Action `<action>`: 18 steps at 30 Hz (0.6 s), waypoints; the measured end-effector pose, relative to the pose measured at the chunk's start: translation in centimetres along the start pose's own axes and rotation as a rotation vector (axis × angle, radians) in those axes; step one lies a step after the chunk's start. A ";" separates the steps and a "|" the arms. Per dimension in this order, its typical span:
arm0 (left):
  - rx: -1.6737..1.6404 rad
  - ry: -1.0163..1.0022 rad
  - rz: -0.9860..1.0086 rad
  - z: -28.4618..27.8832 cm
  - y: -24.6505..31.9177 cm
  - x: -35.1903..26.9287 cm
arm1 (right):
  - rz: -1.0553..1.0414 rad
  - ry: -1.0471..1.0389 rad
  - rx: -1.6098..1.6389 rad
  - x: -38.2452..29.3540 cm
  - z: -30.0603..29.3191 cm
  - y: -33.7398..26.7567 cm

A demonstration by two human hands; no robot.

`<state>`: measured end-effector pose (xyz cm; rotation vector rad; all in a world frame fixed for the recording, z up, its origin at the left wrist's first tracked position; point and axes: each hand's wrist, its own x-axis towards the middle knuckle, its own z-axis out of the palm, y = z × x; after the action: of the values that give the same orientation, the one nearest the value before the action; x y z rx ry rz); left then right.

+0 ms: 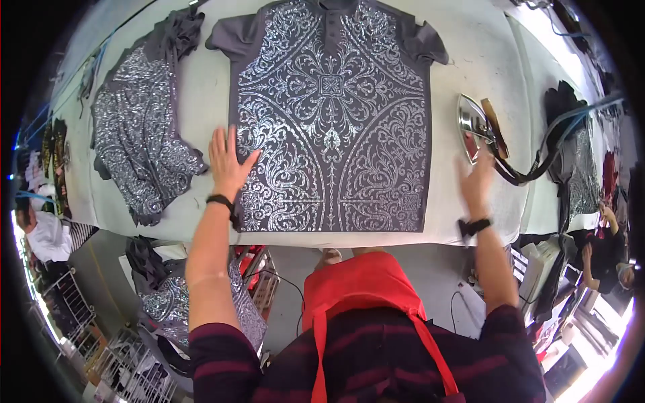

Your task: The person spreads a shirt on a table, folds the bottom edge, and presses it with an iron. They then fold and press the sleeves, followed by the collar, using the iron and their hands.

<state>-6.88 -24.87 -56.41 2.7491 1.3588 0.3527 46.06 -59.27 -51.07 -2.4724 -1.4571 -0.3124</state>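
Observation:
A dark grey short-sleeved shirt with a silver ornamental pattern [331, 126] lies spread face up on the pale cloth-covered table [453, 211]. My left hand [229, 158] rests at the shirt's left edge, fingers apart, thumb over the pattern. To the right of the shirt, my right hand [476, 176] is blurred, close to the lower end of an electric iron [472, 121]. The iron has a shiny metal soleplate and a brown handle, and appears tipped on its side. Whether my right fingers touch or grip it cannot be told.
A rumpled patterned grey garment [146, 131] lies left on the table. The iron's dark hose [534, 169] curves off to the right, near another hanging patterned garment [584, 176]. More garments [166, 297] are heaped below the table's front edge. A co-worker [604, 252] is at the far right.

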 end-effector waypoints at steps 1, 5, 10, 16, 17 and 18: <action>-0.003 0.064 -0.084 0.8 1.0 -2.2 | 0.152 -0.121 0.241 -5.8 1.3 -0.4; -0.057 0.018 -0.371 -1.2 5.8 -12.8 | 0.731 -0.489 0.473 -15.9 -2.0 -10.3; -0.312 -0.024 -0.681 -0.6 6.0 -15.3 | 0.600 -0.327 0.466 -17.8 2.1 -7.9; -0.715 -0.098 -0.691 -4.3 2.6 -17.3 | 0.919 -0.373 1.007 -15.4 -5.1 -11.0; -0.615 -0.059 -0.623 -5.4 3.2 -17.6 | 0.894 -0.332 1.030 -16.1 -6.4 -11.0; -0.512 -0.015 -0.558 -6.7 3.7 -17.9 | 0.896 -0.324 1.030 -16.8 -7.7 -11.0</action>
<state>-16.04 -41.58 -52.53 1.8785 1.6679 0.5415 27.95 -70.48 -47.77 -1.9879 -0.2499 0.8192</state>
